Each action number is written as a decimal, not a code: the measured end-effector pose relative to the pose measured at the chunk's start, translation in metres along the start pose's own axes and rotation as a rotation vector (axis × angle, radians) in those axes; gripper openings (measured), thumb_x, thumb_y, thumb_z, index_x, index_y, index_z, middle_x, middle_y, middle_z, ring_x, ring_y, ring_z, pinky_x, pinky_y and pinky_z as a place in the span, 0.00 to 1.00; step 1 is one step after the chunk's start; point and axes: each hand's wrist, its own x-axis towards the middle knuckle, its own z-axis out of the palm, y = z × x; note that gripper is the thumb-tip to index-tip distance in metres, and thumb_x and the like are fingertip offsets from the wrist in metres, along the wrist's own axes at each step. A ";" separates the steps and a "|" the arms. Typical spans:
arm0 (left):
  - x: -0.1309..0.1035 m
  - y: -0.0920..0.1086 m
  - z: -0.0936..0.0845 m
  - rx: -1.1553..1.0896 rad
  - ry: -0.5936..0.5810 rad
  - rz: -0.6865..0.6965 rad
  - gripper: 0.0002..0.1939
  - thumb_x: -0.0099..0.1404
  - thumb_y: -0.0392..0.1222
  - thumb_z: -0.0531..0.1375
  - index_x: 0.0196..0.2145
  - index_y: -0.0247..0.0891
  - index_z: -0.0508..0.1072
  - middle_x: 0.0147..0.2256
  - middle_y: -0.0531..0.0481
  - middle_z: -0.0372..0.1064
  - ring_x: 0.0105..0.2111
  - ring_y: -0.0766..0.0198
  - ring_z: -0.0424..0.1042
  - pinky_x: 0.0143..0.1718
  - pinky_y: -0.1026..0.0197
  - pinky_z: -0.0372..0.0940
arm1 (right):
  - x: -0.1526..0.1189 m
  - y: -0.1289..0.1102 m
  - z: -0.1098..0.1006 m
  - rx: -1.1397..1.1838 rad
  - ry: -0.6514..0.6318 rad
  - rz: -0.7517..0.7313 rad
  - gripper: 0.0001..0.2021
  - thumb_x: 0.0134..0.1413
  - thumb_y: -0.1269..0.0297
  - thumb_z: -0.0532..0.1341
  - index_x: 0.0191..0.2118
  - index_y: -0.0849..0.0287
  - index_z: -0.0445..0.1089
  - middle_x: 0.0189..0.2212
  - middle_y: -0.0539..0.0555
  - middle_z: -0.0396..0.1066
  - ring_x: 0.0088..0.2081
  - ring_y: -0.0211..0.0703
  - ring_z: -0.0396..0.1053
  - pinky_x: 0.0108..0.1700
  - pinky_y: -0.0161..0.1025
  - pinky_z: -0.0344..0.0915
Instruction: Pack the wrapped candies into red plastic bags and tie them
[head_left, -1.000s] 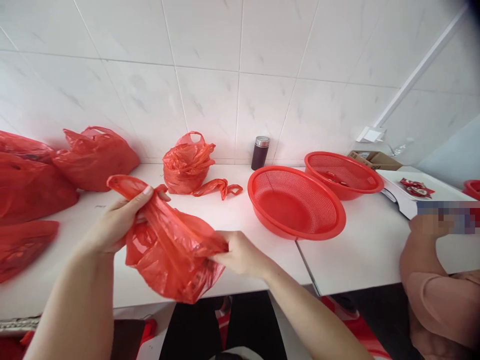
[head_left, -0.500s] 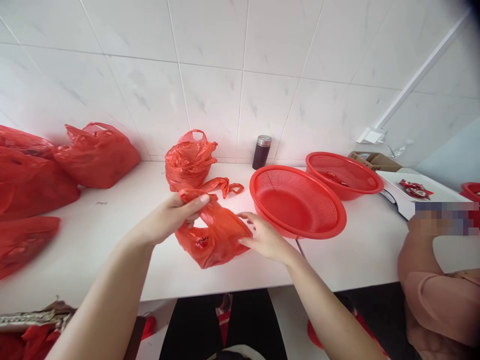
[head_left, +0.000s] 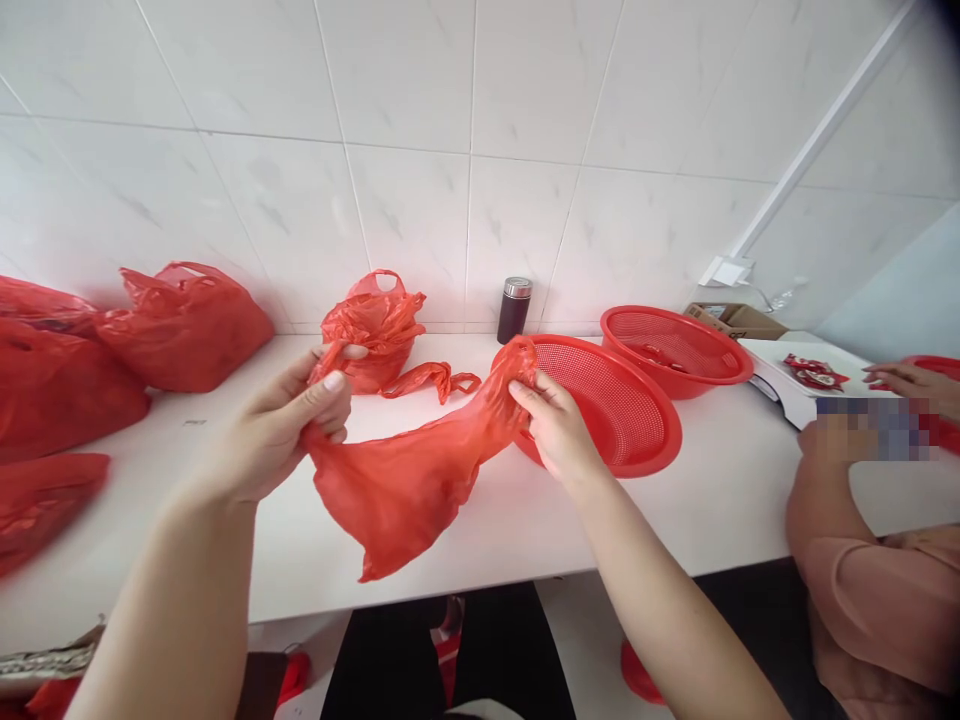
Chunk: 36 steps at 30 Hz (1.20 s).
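Observation:
A red plastic bag [head_left: 405,480] is stretched between my two hands above the front of the white table. My left hand [head_left: 300,420] is closed around one handle of it. The other handle is gripped by my right hand [head_left: 551,420], between thumb and fingers, in front of a red mesh basket [head_left: 652,450]. The bag sags in the middle, and whatever it holds is hidden by the plastic. Behind it, a bunched red bag [head_left: 375,330] stands against the wall, with a twisted strip of red plastic [head_left: 442,380] lying beside it.
Several full red bags [head_left: 199,330] crowd the left side. A dark flask [head_left: 514,310] stands by the wall. On the right are a second red basket [head_left: 720,370], a cardboard box [head_left: 735,320] and a white scale [head_left: 780,395] bearing small red packets. A co-worker's arm [head_left: 832,490] is beside it.
My right hand has moved up and taken hold of a handle. The bag is now pulled out wide between both hands. A co-worker's hand has appeared by the scale.

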 end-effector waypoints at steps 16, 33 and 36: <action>0.024 0.001 0.041 0.423 -0.384 -0.131 0.08 0.55 0.40 0.66 0.31 0.40 0.69 0.29 0.53 0.60 0.31 0.64 0.61 0.31 0.62 0.60 | 0.006 -0.056 0.074 -0.667 -0.334 -0.490 0.03 0.51 0.70 0.61 0.32 0.55 0.67 0.44 0.52 0.67 0.50 0.44 0.64 0.53 0.46 0.63; 0.026 -0.005 0.031 0.220 -0.311 -0.128 0.14 0.69 0.52 0.54 0.35 0.39 0.71 0.28 0.53 0.66 0.25 0.68 0.60 0.29 0.63 0.59 | -0.021 -0.040 0.041 -0.523 -0.501 -0.319 0.03 0.56 0.62 0.65 0.35 0.54 0.71 0.43 0.52 0.68 0.48 0.42 0.68 0.53 0.44 0.64; 0.026 -0.003 0.030 0.423 -0.398 -0.057 0.11 0.66 0.47 0.58 0.33 0.39 0.76 0.30 0.52 0.69 0.28 0.67 0.64 0.30 0.64 0.60 | -0.019 -0.030 0.039 -0.460 -0.497 -0.313 0.09 0.56 0.57 0.65 0.41 0.51 0.72 0.53 0.53 0.63 0.58 0.46 0.61 0.59 0.45 0.60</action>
